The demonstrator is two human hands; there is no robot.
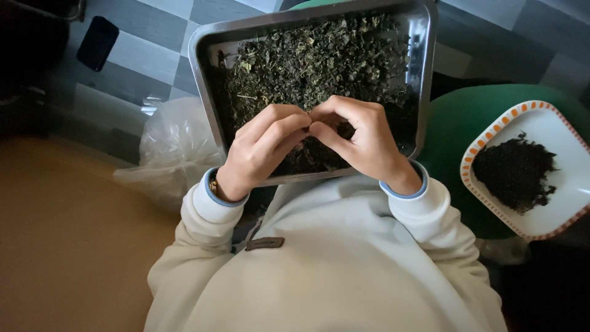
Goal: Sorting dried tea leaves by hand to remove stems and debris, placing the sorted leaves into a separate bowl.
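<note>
A metal tray (pixel 424 74) rests on my lap, filled with dried green leaves (pixel 313 61). Both hands hover over its near edge, fingertips pressed together. My left hand (pixel 261 147) and my right hand (pixel 359 138) have their fingers curled and pinched at a small bit of leaf between them; the bit itself is mostly hidden by the fingers. I wear a cream sweatshirt with blue cuffs.
A white square plate (pixel 565 135) with an orange-dashed rim holds a pile of dark leaves (pixel 515 172) on a green stool at right. A crumpled clear plastic bag (pixel 175 147) lies at left. A dark phone (pixel 97 42) lies on the checked floor.
</note>
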